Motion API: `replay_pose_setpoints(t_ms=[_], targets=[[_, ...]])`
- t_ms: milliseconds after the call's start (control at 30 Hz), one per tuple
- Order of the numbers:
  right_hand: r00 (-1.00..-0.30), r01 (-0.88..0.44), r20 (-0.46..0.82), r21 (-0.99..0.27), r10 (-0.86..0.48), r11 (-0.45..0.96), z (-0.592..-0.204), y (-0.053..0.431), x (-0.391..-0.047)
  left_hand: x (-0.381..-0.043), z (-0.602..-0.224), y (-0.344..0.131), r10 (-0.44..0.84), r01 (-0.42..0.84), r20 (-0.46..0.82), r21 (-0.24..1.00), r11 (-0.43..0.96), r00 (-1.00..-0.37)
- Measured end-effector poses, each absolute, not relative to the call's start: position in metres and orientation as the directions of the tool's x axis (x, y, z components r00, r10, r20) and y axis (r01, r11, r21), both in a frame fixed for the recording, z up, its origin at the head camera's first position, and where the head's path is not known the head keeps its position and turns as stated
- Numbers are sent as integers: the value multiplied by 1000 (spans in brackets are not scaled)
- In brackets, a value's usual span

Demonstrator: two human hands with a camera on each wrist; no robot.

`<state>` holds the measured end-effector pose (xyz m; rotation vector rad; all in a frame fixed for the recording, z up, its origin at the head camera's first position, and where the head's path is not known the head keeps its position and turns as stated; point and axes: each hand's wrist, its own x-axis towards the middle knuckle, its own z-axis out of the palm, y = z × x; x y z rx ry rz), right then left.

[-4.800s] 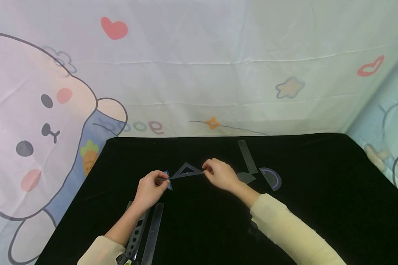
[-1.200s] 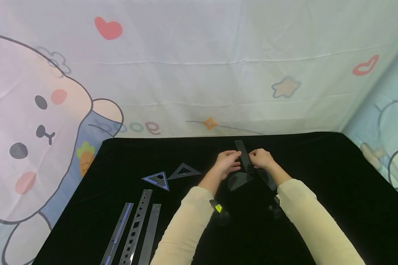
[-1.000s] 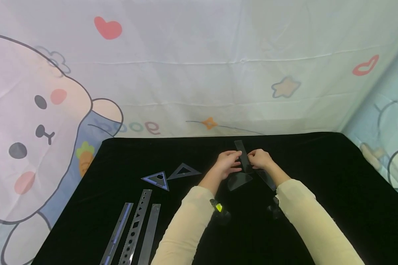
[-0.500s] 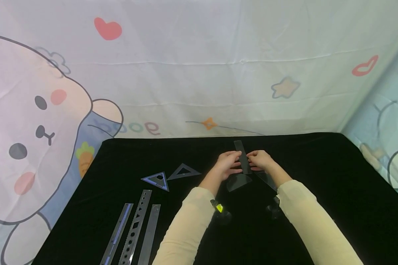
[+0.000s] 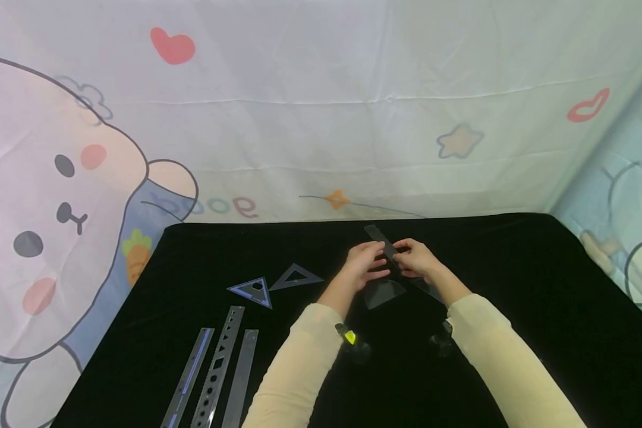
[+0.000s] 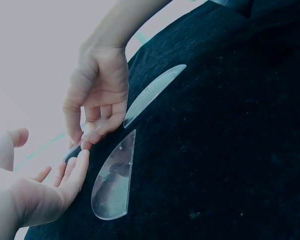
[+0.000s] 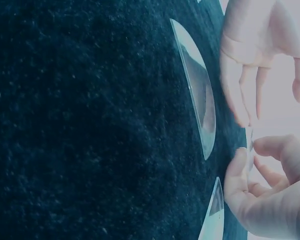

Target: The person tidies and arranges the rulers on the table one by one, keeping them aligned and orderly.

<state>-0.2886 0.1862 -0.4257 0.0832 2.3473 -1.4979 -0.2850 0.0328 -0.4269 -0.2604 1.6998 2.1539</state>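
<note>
Your right hand (image 5: 418,260) pinching a short clear ruler (image 5: 377,233), your left hand (image 5: 361,263) spread at its edge, a clear protractor (image 5: 383,294) nearer you

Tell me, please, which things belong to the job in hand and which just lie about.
Seemingly in use: short ruler, left hand, right hand.

Seemingly just lying about: blue triangle, grey triangle, left protractor, right protractor, blue-striped ruler, holed ruler, plain ruler.

The only lettering (image 5: 220,205) I could pick out stood on the far cloth (image 5: 321,137), towards the left: a short coloured row, a round "o" plain in it, the whole word unsure. Any marks on the held ruler (image 5: 375,233) or the three rulers (image 5: 241,380) near left were too fine to read.
</note>
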Motion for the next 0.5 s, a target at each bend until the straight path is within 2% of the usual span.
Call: replay_pose_setpoints(t_ms=[500], targets=[[-951,225,-288,-892,-110,391,-424,172,-282,-287,-429,21,156,-404,-375,877,-260,-914]])
